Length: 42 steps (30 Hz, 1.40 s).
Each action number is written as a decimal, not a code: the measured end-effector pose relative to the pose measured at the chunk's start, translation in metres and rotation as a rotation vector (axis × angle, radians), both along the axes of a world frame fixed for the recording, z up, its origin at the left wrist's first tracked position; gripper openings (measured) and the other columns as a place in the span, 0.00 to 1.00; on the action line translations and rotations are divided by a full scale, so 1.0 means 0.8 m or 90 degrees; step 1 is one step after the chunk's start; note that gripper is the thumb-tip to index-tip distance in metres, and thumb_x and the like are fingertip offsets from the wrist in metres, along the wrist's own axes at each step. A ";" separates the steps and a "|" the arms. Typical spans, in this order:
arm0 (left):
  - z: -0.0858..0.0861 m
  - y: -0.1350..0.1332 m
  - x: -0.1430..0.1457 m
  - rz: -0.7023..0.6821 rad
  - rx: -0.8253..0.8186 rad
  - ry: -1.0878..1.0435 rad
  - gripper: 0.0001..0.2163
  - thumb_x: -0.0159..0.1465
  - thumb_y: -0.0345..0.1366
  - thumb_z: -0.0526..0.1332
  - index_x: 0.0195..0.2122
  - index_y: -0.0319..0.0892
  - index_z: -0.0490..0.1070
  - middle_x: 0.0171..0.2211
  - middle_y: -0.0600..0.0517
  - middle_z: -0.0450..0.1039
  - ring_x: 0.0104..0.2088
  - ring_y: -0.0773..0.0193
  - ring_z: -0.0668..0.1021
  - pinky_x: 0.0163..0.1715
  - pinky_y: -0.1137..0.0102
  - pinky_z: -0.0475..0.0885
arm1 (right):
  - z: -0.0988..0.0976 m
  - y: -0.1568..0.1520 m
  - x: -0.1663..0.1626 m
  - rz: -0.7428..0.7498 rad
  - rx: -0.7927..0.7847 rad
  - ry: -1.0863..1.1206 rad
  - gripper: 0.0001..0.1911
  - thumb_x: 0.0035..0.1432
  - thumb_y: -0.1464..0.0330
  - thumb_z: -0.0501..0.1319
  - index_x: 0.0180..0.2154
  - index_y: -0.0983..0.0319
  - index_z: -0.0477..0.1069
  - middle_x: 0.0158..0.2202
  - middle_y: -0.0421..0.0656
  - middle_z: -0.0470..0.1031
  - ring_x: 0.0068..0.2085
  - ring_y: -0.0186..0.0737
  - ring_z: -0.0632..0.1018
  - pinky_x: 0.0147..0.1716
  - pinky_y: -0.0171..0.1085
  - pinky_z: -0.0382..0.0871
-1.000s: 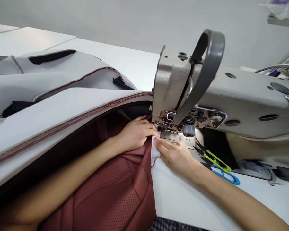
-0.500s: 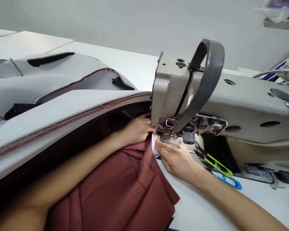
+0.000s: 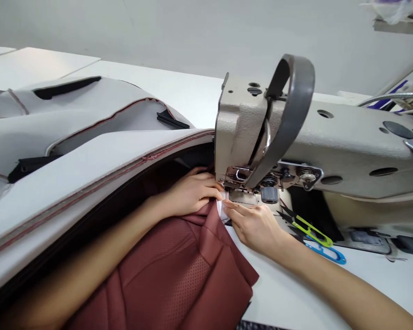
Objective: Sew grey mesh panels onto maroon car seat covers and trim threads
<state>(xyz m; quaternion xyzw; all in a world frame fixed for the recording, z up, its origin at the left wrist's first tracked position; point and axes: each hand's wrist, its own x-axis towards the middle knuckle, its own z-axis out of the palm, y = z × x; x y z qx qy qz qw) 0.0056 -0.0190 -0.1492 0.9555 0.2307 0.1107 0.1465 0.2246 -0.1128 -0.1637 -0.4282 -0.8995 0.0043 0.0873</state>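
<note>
No bins or trays are being seen w/ contents; the nearest thing to a container is the grey-white cover (image 3: 89, 156), folded over like a pocket, w/ the left forearm lying inside it. The maroon fabric (image 3: 179, 270) is being pinched at its edge by the left hand (image 3: 192, 192), fingers curled together just left of the presser-foot area of the sewing machine (image 3: 296, 137). The right hand (image 3: 254, 224) is being laid flat on the white strip (image 3: 222, 210), fingers extended & pressed together, tips touching the left fingertips. The fabric is being shown as perforated leather-like panels w/ seams, spreading below both hands toward the viewer. Green snips (image 3: 309, 228) & blue snips (image 3: 325, 253) are lying just right of the right hand. Everything is resting on a white table (image 3: 296, 293); a plain pale wall (image 3: 158, 32) is standing behind.
</note>
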 end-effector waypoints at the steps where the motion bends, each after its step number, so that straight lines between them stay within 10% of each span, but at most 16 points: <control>1: -0.002 0.000 0.001 0.006 -0.001 -0.011 0.14 0.65 0.27 0.57 0.43 0.51 0.79 0.47 0.58 0.79 0.49 0.63 0.75 0.55 0.65 0.60 | 0.000 0.000 0.000 -0.001 -0.003 -0.004 0.21 0.58 0.77 0.52 0.50 0.63 0.75 0.57 0.40 0.75 0.33 0.39 0.82 0.23 0.38 0.69; 14: -0.017 0.053 0.012 -0.046 0.049 -0.099 0.12 0.60 0.23 0.59 0.37 0.45 0.79 0.38 0.54 0.80 0.42 0.59 0.77 0.53 0.62 0.63 | -0.017 0.005 0.001 0.011 0.103 0.048 0.22 0.60 0.77 0.52 0.54 0.69 0.73 0.56 0.51 0.75 0.44 0.43 0.82 0.37 0.39 0.79; 42: -0.016 0.044 0.012 -0.028 -0.080 -0.149 0.14 0.61 0.21 0.55 0.38 0.41 0.79 0.42 0.49 0.78 0.46 0.60 0.77 0.52 0.68 0.68 | -0.025 -0.004 -0.006 -0.041 0.029 0.098 0.21 0.63 0.76 0.51 0.55 0.69 0.70 0.60 0.55 0.71 0.42 0.42 0.82 0.36 0.37 0.77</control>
